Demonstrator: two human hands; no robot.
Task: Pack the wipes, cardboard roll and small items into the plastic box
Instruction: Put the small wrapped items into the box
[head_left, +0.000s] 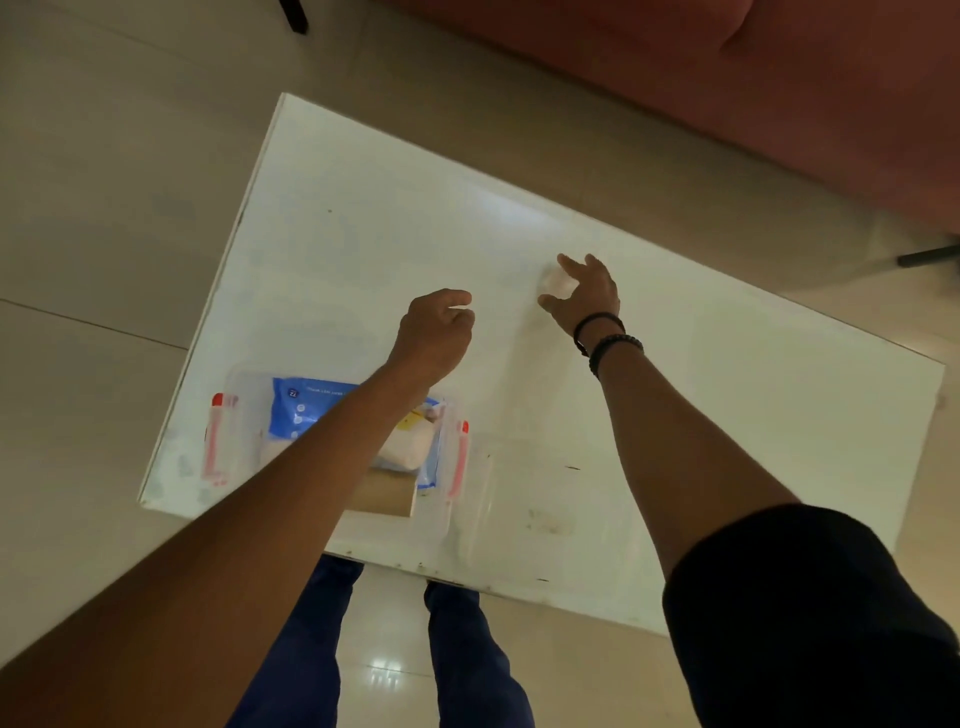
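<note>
Nearest the camera are the two bare forearms, the right one coming out of a dark sleeve (810, 597), with blue trouser legs (311, 649) showing below the near edge of the white table (727, 415). The left forearm stretches straight across the clear plastic box (234, 441), which sits at the near left corner of the table with its red-trimmed latches (460, 457) on either side, and it hides a good part of what lies inside. Still visible in the box are the blue wipes pack (296, 410), a whitish soft packet (410, 447) on top of it, and the brown cardboard roll (384, 493) at the near side.

The left hand (436, 332) is curled into a loose fist over the middle of the table (something pale seems to sit at its fingertips, too blurred to say whether it is held). The right hand (587, 293), two dark bracelets (605, 338) at its wrist, has thumb and fingers closed around a small pale item (558, 283) on the tabletop. A reddish sofa (727, 104) stands beyond the table on the tiled floor (104, 208).
</note>
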